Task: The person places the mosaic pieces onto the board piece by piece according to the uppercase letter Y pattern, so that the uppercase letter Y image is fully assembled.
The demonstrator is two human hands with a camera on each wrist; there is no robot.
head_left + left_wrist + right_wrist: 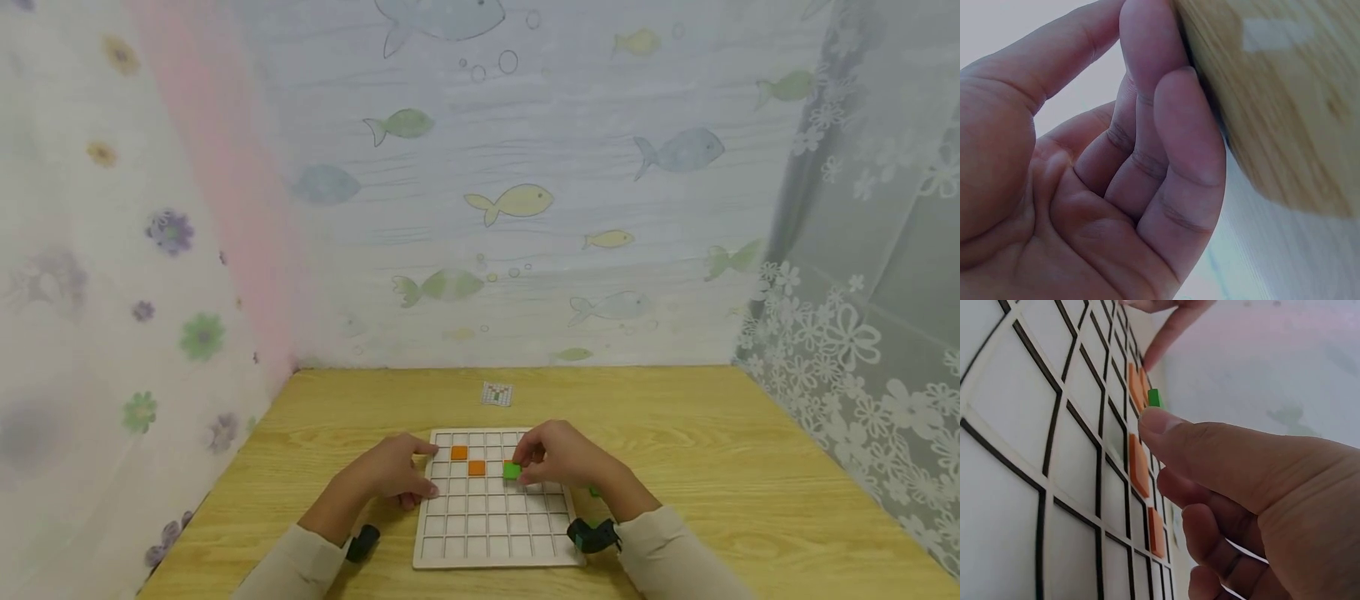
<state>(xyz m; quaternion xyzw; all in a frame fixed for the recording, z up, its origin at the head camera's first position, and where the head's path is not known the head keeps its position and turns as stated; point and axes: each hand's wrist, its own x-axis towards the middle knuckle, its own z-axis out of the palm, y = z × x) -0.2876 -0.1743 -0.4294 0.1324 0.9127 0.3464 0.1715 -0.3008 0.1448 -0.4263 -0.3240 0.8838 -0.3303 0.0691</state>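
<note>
A white grid board (456,527) lies flat on the table. My left hand (392,472) is at its left edge, with index fingertip and thumb tip against the rim; in the left wrist view its other fingers (1191,131) bend loosely at the tabletop. Over the board's upper right part, my right hand (558,454) pinches a green square tile (512,472) between thumb and fingers. An orange tile (459,452) and another orange tile (477,468) sit in grid squares at the upper left. Further orange tiles (1139,465) show beside my right thumb.
Beyond the board lies a small card (497,393) printed with a coloured grid pattern. A green piece (595,491) peeks out beside my right wrist, right of the board. The wooden table (360,400) ends at a fish-patterned curtain (517,275).
</note>
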